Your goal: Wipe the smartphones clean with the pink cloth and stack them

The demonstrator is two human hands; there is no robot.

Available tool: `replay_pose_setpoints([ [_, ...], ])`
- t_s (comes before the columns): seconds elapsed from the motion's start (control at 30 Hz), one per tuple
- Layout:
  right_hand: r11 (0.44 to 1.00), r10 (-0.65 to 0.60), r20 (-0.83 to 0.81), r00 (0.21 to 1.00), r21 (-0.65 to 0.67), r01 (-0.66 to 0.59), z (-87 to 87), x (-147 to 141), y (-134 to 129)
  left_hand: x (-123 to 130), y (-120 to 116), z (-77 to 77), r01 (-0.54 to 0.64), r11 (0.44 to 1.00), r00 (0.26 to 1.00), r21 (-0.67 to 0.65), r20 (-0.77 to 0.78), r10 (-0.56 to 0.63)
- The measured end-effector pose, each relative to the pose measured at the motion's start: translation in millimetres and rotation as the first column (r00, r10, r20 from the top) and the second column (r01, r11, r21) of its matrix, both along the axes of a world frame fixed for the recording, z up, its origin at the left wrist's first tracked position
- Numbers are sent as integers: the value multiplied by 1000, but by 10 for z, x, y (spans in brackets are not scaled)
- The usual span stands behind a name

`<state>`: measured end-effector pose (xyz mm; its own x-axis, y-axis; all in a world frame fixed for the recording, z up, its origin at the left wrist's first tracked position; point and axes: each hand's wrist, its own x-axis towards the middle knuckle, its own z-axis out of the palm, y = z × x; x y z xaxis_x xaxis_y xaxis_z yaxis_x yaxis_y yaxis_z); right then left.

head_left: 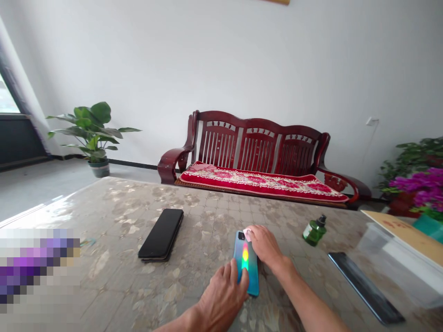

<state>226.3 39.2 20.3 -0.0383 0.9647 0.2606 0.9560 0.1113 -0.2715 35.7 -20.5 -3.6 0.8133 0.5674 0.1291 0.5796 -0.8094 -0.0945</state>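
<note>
A blue smartphone (254, 279) lies on the table with its back up, a rainbow glare across the middle and the dark camera block at the far end. My left hand (223, 290) grips its near part, with fingers at the left edge and the thumb over the back. In my right hand (266, 244), a small crumpled white tissue (247, 234) is pinched and touches the phone's far end beside the camera block. The right fingers are closed round the tissue, so most of it is hidden.
Left on the patterned tabletop (114, 286) lies a black phone-like slab (162, 235). To the right are a green pump bottle (314, 231), a dark glossy strip-like object (365, 288) and a clear plastic box (391, 263). A wooden bench (259, 143) stands behind. The left corner is pixelated.
</note>
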Motion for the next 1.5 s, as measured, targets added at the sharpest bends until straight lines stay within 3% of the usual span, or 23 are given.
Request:
replay_pose_setpoints([
  [0.33, 988, -79, 84, 993, -127, 89, 170, 57, 60, -170, 94, 69, 111, 989, 993, 99, 38, -115],
  [0.6, 953, -157, 42, 987, -255, 162, 396, -12, 179, -281, 287, 141, 106, 967, 909, 230, 373, -188],
  [0.73, 938, -187, 14, 982, -294, 183, 471, -63, 205, -332, 398, 161, 27, 970, 835, 241, 528, -154],
  [0.9, 931, -230, -41, 972, -301, 207, 486, -123, 187, -381, 484, 133, -37, 976, 788, 215, 607, -104],
  [1.17, 938, -296, -101, 950, -220, 269, 465, -200, 151, -377, 475, 122, -106, 994, 802, 18, 592, 74],
  [1.33, 948, -307, -123, 944, -130, 291, 435, -201, 79, -365, 473, 79, -189, 982, 862, -17, 476, 174],
  [1.5, 955, -296, -158, 942, -40, 293, 336, -178, 24, -357, 458, 157, -279, 956, 894, -87, 340, 292],
])
